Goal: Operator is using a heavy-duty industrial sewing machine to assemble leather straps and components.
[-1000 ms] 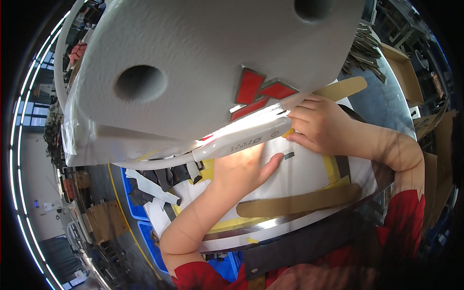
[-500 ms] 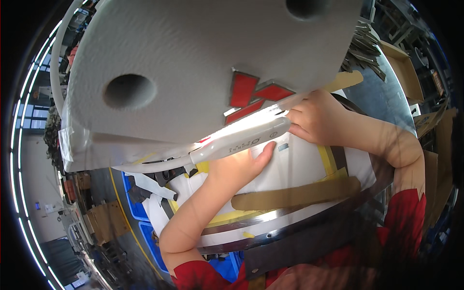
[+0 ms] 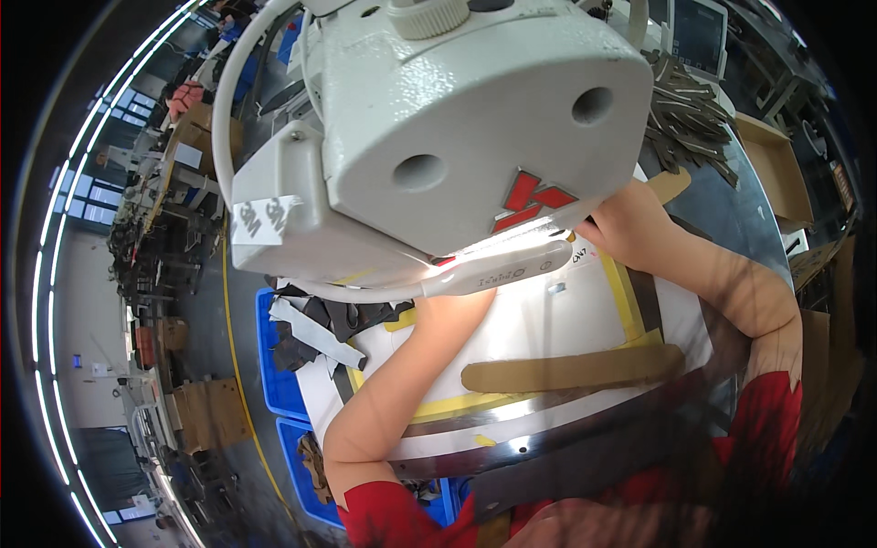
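Observation:
A pale grey machine head (image 3: pixel 484 128) with red emblems has a white lamp (image 3: pixel 498 269) along its lower edge. Beneath it lies a white sheet (image 3: pixel 512 333) bordered with yellow tape (image 3: pixel 626 310). My left hand (image 3: pixel 457 306) reaches under the lamp, fingers hidden. My right hand (image 3: pixel 621 219) is at the lamp's right end, fingers bent and partly hidden; what they hold cannot be made out. A long brown strip (image 3: pixel 566 367) lies across the sheet's front part. Another brown strip (image 3: pixel 670 184) sticks out beyond my right hand.
Blue bins (image 3: pixel 283 384) with dark and pale scraps stand at left, beside an aisle. A steel table (image 3: pixel 758 201) at right carries stacked dark strips (image 3: pixel 685 110) beside a screen (image 3: pixel 696 36). An open cardboard box (image 3: pixel 775 169) stands at far right.
The view has shifted, showing more of the machine's top. My left hand has moved forward under the lamp, its thumb now hidden. My right hand has moved slightly right.

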Demonstrator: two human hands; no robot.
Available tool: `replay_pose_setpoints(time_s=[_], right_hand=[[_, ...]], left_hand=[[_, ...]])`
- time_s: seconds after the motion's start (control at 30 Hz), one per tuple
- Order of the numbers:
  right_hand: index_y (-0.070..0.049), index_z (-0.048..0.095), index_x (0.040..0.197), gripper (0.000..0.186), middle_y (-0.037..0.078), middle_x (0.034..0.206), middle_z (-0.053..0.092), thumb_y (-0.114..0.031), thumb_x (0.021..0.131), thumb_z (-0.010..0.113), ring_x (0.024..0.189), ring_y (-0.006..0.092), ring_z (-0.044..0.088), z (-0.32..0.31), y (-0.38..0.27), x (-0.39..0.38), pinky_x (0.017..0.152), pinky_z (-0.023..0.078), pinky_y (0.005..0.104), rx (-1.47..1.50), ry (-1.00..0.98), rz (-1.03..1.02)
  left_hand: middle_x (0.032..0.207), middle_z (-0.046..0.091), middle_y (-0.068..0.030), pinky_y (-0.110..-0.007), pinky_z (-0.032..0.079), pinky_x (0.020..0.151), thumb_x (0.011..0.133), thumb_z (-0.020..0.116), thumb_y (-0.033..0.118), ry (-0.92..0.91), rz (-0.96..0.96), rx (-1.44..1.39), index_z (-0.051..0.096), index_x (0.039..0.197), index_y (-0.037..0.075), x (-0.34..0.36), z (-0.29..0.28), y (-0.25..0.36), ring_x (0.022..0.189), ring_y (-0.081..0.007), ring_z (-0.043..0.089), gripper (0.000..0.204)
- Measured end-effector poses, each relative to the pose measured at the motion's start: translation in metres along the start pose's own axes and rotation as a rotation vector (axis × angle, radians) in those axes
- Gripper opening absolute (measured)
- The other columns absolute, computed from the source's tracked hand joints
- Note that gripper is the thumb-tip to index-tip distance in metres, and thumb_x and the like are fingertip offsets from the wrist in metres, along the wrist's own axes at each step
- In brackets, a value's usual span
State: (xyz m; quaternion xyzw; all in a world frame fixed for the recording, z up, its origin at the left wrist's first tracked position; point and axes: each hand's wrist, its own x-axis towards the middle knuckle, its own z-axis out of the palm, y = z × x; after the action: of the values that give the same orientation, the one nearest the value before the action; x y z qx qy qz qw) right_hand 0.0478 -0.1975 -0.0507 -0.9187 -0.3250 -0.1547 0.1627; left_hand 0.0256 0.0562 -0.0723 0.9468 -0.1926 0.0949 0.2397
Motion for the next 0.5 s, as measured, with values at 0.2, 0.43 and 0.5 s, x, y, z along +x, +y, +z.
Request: replay_pose_setpoints(time_s=[0.2, 0.43, 0.5], right_hand=[[-0.008, 0.05, 0.111, 0.032, 0.012, 0.078, 0.063, -0.024, 0.086, 0.062, 0.071, 0.0289, 0.063, 0.0, -0.001, 0.003, 0.06, 0.048, 0.0392, 0.145, -0.202, 0.164], [-0.007, 0.056, 0.104, 0.026, 0.014, 0.076, 0.064, -0.028, 0.088, 0.059, 0.075, 0.0297, 0.063, -0.067, -0.028, 0.002, 0.067, 0.047, 0.0401, 0.227, -0.688, 0.126], [-0.007, 0.059, 0.102, 0.024, 0.015, 0.077, 0.064, -0.028, 0.089, 0.057, 0.076, 0.0293, 0.062, -0.06, -0.031, -0.006, 0.069, 0.047, 0.0397, 0.345, -0.347, -0.084]], left_hand=[[0.078, 0.066, -0.013, -0.042, 0.049, 0.065, 0.079, 0.06, 0.016, 0.038, -0.022, -0.042, 0.067, 0.089, 0.005, 0.007, -0.001, 0.002, 0.074, -0.0326, 0.063, 0.016], [0.071, 0.057, -0.01, -0.039, 0.041, 0.063, 0.082, 0.065, 0.021, -0.274, 0.242, -0.119, 0.056, 0.082, 0.008, -0.023, -0.036, 0.038, 0.067, -0.0296, 0.058, 0.016], [0.078, 0.059, -0.0059, -0.038, 0.042, 0.064, 0.079, 0.068, 0.018, -0.244, 0.449, -0.155, 0.06, 0.086, 0.009, -0.019, -0.046, 0.061, 0.066, -0.0267, 0.057, 0.014]])
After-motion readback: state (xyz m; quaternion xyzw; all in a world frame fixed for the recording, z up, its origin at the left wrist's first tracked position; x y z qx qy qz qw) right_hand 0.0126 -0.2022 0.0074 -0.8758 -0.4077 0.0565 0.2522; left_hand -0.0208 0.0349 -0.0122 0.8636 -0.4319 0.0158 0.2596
